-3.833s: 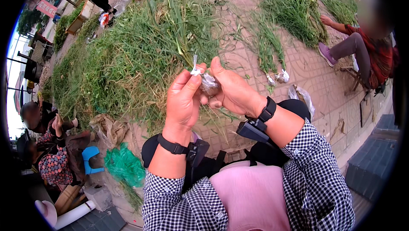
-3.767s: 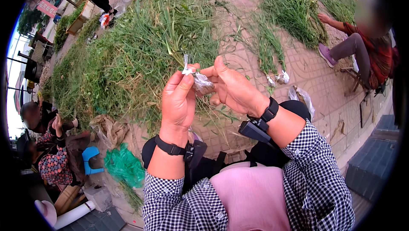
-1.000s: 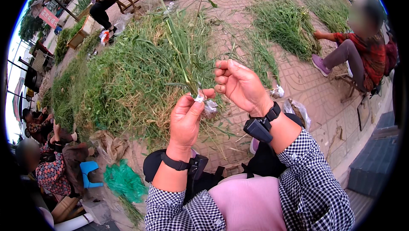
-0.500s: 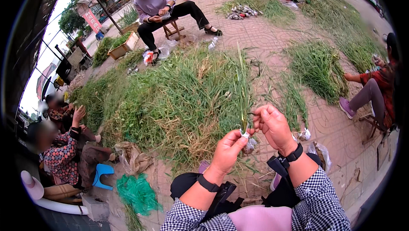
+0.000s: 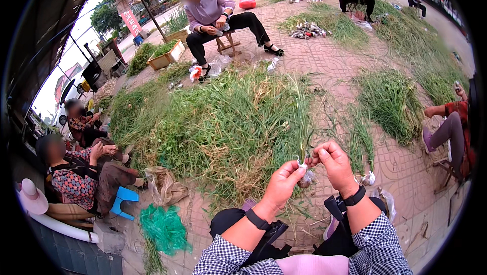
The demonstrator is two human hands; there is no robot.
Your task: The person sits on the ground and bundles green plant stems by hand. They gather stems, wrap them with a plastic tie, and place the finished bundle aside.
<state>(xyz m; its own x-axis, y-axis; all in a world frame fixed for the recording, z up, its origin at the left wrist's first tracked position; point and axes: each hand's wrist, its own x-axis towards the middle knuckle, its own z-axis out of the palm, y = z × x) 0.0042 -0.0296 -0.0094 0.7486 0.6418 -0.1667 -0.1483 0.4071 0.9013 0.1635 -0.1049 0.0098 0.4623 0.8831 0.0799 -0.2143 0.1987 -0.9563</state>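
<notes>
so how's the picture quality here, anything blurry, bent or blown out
Head view, centre: soft daylight, no hard shadows on the hands, the green pile fairly clear; head view, upper left: sky washed out, the pole leaning, probably partly from fisheye distortion; head view, top: the head of the seated person in lilac blurred out.

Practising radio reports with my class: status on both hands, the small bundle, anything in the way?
Left hand pinching small plastic bundle at its white tie, green stalks above. Right hand alongside, contact unclear. Grass pile beyond, not blocking the hands.
</notes>
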